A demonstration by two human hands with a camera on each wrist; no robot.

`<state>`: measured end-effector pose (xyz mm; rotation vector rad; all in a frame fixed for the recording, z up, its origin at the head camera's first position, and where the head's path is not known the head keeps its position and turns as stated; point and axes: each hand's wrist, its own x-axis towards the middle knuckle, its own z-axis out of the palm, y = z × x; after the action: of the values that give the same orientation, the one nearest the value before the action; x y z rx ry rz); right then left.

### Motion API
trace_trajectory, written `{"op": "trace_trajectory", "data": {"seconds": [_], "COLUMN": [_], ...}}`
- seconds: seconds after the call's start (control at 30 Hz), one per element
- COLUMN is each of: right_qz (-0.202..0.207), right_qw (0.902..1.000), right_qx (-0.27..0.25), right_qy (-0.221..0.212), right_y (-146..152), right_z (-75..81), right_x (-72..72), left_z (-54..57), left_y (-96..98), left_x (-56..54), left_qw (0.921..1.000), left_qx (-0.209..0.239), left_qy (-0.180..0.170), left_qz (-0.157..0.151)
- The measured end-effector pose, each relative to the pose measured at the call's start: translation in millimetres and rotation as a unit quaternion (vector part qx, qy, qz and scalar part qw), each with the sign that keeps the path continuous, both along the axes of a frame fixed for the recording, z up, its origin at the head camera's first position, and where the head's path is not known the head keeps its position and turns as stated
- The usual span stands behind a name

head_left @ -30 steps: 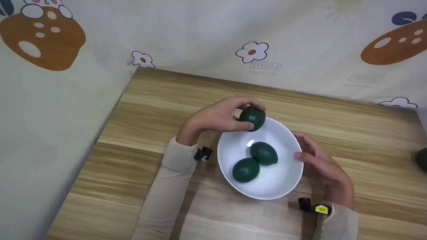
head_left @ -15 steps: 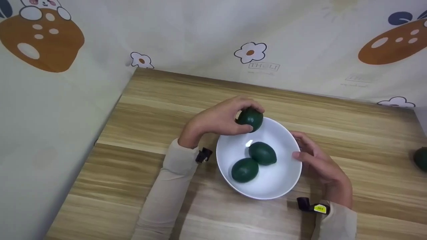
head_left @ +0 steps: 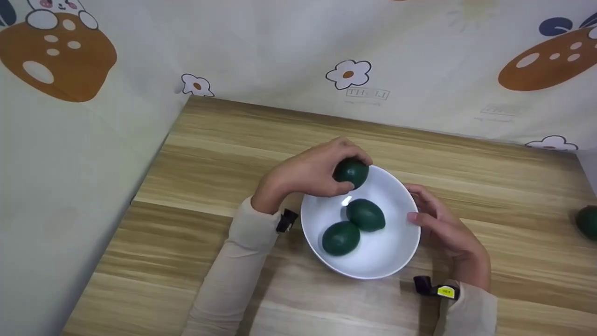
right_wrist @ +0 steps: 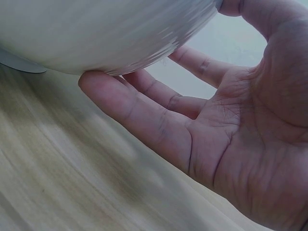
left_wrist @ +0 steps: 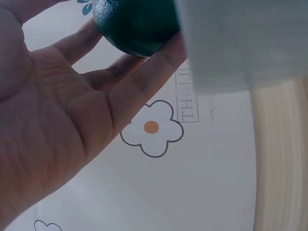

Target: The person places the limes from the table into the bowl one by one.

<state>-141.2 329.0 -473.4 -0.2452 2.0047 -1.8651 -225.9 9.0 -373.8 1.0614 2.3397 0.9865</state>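
My left hand (head_left: pixel 315 172) grips a dark green lime (head_left: pixel 353 173) between thumb and fingers, at the far-left rim of a white bowl (head_left: pixel 394 249). In the left wrist view, the lime (left_wrist: pixel 137 24) shows a glossy, dimpled skin, and the bowl's side (left_wrist: pixel 240 43) hides part of it. Two more limes lie touching inside the bowl, one (head_left: pixel 366 215) slightly behind the other (head_left: pixel 341 238). My right hand (head_left: pixel 445 224) holds the bowl's right side, thumb over the rim. In the right wrist view, its fingers (right_wrist: pixel 144 115) support the bowl's curved outer wall (right_wrist: pixel 106 33) from below.
Another dark green lime (head_left: pixel 587 222) rests on the wooden table (head_left: pixel 224 154) at the far right, cut off by the frame's edge. A cloth wall covering (head_left: pixel 261 51) with printed flowers and fruit runs behind and left of the table.
My left hand has lowered the lime slightly toward the bowl's interior, its wrist bending a little more. My right hand keeps its hold on the bowl, and the two limes inside stay put.
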Motion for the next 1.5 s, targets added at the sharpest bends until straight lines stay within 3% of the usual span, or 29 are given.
{"op": "trace_trajectory", "data": {"seconds": [0.27,0.57,1.23,1.5], "right_qz": [0.004,0.003,-0.003,-0.007], "right_qw": [1.0,0.9999,0.9999,0.9998], "right_qx": [-0.007,-0.013,0.003,-0.001], "right_qy": [-0.002,-0.009,-0.013,-0.021], "right_y": [0.3,0.4,0.1,-0.7], "right_z": [-0.7,-0.3,1.0,0.9], "right_x": [-0.7,-0.4,-0.9,-0.4], "left_z": [1.3,6.6,7.7,9.8], "left_y": [2.9,5.5,5.9,4.6], "left_x": [4.1,9.3,11.3,10.1], "left_qw": [0.9999,0.9988,0.9995,0.9998], "left_qx": [-0.003,-0.035,-0.031,-0.02], "left_qy": [-0.01,-0.025,0.004,-0.004], "left_qz": [-0.001,0.025,0.003,0.007]}}
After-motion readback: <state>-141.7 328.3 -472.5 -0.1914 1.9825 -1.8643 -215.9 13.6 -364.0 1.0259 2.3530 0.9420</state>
